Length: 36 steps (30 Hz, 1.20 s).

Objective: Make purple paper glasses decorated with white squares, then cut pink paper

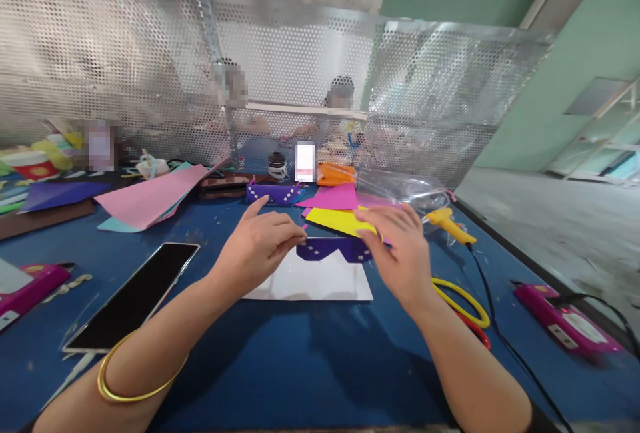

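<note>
Both hands pinch purple paper glasses [333,248].

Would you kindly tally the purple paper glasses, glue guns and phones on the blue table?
Purple paper glasses: 2, one held by the left hand and right hand, one farther back
Glue guns: 1
Phones: 1
Total: 4

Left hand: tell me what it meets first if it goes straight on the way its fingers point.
Probably the purple paper glasses, whose end the left hand already pinches; beyond lies the right hand.
</note>
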Each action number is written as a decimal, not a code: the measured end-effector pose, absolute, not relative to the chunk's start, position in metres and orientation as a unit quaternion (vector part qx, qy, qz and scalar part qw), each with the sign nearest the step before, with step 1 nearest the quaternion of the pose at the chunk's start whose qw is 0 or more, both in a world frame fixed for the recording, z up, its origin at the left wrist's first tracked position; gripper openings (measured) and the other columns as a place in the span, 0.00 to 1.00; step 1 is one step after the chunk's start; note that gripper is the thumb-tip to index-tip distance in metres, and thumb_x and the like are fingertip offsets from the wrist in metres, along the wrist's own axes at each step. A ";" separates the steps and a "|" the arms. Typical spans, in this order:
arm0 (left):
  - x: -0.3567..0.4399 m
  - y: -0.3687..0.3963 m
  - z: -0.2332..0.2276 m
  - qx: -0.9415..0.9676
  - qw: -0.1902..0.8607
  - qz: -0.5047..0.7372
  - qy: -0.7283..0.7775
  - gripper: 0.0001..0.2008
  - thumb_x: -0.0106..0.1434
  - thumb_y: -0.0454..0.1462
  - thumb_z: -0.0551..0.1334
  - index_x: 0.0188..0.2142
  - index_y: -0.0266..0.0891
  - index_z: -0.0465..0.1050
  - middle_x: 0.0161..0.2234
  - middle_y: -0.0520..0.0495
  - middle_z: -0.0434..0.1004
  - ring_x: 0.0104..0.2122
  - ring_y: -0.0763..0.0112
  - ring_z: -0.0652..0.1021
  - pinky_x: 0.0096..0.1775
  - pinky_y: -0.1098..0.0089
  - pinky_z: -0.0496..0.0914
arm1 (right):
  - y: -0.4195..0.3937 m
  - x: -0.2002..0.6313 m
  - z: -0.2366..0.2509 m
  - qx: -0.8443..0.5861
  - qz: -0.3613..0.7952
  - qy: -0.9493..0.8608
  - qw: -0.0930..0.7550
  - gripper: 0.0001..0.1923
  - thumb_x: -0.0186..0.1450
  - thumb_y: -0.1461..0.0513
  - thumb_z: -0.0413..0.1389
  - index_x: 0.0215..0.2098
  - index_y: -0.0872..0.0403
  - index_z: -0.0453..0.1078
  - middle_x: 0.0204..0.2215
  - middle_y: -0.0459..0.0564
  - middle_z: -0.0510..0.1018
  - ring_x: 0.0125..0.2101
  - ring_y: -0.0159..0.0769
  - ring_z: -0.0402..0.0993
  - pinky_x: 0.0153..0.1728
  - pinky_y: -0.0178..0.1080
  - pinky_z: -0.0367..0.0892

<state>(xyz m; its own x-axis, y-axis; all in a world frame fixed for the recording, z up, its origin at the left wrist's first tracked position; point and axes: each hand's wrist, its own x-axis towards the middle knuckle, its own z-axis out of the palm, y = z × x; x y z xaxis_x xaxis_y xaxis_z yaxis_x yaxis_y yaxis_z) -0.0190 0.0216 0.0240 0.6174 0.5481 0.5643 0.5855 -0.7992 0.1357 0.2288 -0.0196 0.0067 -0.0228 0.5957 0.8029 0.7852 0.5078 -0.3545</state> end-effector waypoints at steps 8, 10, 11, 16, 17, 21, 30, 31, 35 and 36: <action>-0.025 0.021 0.028 -0.876 0.135 -0.343 -0.311 0.09 0.69 0.36 0.57 0.37 0.43 0.77 0.34 0.52 0.82 0.35 0.70 0.80 0.65 0.48 0.46 | 0.006 0.267 0.000 -0.589 0.130 -0.553 0.575 0.24 0.66 0.46 0.52 0.34 0.55 0.79 0.30 0.55 0.84 0.35 0.47 0.81 0.41 0.50 0.72; -0.025 0.021 0.028 -0.871 0.159 -0.351 -0.305 0.10 0.70 0.36 0.57 0.36 0.43 0.77 0.32 0.53 0.82 0.33 0.70 0.80 0.65 0.49 0.47 | 0.007 0.262 -0.002 -0.578 0.186 -0.574 0.549 0.25 0.67 0.46 0.50 0.35 0.55 0.80 0.31 0.53 0.84 0.35 0.45 0.81 0.41 0.47 0.73; -0.024 0.021 0.027 -0.869 0.166 -0.352 -0.304 0.10 0.70 0.36 0.57 0.36 0.43 0.77 0.32 0.53 0.81 0.32 0.70 0.80 0.65 0.49 0.47 | 0.005 0.259 -0.001 -0.572 0.204 -0.583 0.539 0.24 0.67 0.46 0.50 0.36 0.54 0.80 0.32 0.52 0.84 0.37 0.44 0.81 0.42 0.45 0.73; -0.025 0.022 0.025 -0.871 0.171 -0.341 -0.309 0.09 0.69 0.36 0.57 0.36 0.44 0.77 0.32 0.55 0.82 0.35 0.69 0.80 0.66 0.47 0.45 | -0.005 0.248 0.007 -0.574 0.226 -0.609 0.498 0.17 0.63 0.50 0.57 0.42 0.50 0.80 0.39 0.48 0.84 0.43 0.44 0.79 0.47 0.47 0.71; -0.025 0.022 0.025 -0.871 0.171 -0.339 -0.312 0.10 0.69 0.36 0.57 0.35 0.43 0.77 0.32 0.55 0.82 0.35 0.69 0.80 0.66 0.46 0.45 | -0.005 0.248 0.008 -0.576 0.226 -0.612 0.492 0.17 0.62 0.51 0.58 0.44 0.50 0.79 0.41 0.48 0.84 0.44 0.45 0.79 0.48 0.48 0.70; -0.025 0.021 0.026 -0.872 0.166 -0.339 -0.313 0.10 0.70 0.36 0.57 0.35 0.43 0.77 0.32 0.54 0.82 0.35 0.70 0.80 0.66 0.45 0.45 | -0.005 0.249 0.008 -0.574 0.221 -0.630 0.474 0.17 0.62 0.54 0.57 0.46 0.49 0.78 0.46 0.47 0.83 0.48 0.44 0.77 0.52 0.48 0.67; -0.023 0.019 0.026 -0.873 0.157 -0.342 -0.309 0.10 0.69 0.36 0.57 0.34 0.42 0.77 0.30 0.53 0.80 0.34 0.70 0.79 0.64 0.45 0.51 | -0.005 0.249 0.006 -0.580 0.204 -0.638 0.463 0.17 0.63 0.53 0.56 0.47 0.48 0.79 0.46 0.48 0.82 0.49 0.47 0.77 0.51 0.50 0.68; -0.023 0.019 0.026 -0.874 0.154 -0.340 -0.312 0.10 0.69 0.36 0.57 0.34 0.42 0.77 0.31 0.53 0.80 0.34 0.70 0.79 0.64 0.45 0.50 | -0.004 0.249 0.005 -0.581 0.205 -0.637 0.463 0.17 0.63 0.53 0.56 0.47 0.48 0.79 0.46 0.48 0.82 0.49 0.47 0.77 0.51 0.50 0.68; -0.023 0.018 0.025 -0.880 0.117 -0.330 -0.322 0.10 0.69 0.36 0.57 0.34 0.42 0.76 0.32 0.53 0.80 0.35 0.70 0.79 0.65 0.45 0.47 | -0.003 0.248 0.003 -0.587 0.214 -0.628 0.464 0.18 0.64 0.52 0.55 0.48 0.49 0.78 0.45 0.48 0.83 0.48 0.46 0.77 0.51 0.50 0.68; -0.023 0.018 0.025 -0.882 0.106 -0.326 -0.323 0.09 0.69 0.36 0.58 0.34 0.43 0.76 0.32 0.54 0.80 0.35 0.70 0.79 0.65 0.45 0.45 | -0.003 0.248 0.002 -0.587 0.217 -0.627 0.464 0.18 0.64 0.52 0.55 0.48 0.49 0.78 0.44 0.48 0.83 0.47 0.46 0.78 0.51 0.50 0.68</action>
